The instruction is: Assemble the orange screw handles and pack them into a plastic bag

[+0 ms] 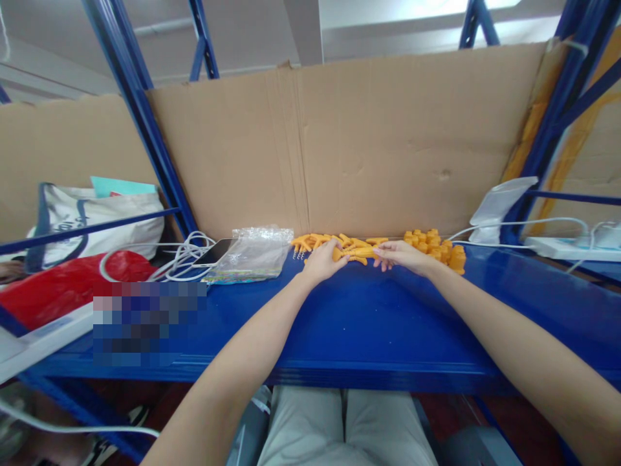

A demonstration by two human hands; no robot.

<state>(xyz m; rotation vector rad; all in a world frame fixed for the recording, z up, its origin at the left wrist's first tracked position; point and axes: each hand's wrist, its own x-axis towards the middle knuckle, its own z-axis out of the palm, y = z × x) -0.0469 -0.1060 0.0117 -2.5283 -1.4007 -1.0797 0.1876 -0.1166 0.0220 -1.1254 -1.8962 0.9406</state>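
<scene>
A pile of orange plastic pieces (pixel 359 247) lies at the back of the blue shelf, against the cardboard. Several at its left end carry thin metal spirals (pixel 298 255), like corkscrews. My left hand (pixel 323 262) is at the front of the pile, thumb and forefinger closed about an orange plastic piece (pixel 337 255). On the pile's right side is my right hand (pixel 405 254), fingers bent together at the tips. What they pinch, if anything, is too small to make out. Just behind that hand stands a cluster of chunky orange plastic parts (pixel 429 243).
Left of the pile lie clear plastic bags (pixel 259 255), a phone (pixel 213 252) and coiled white cables (pixel 182 259). A red bag (pixel 77 285) and a canvas bag (pixel 111 223) are farther left. Cardboard (pixel 369 149) walls the back; blue posts (pixel 140 116) frame the shelf (pixel 349 323).
</scene>
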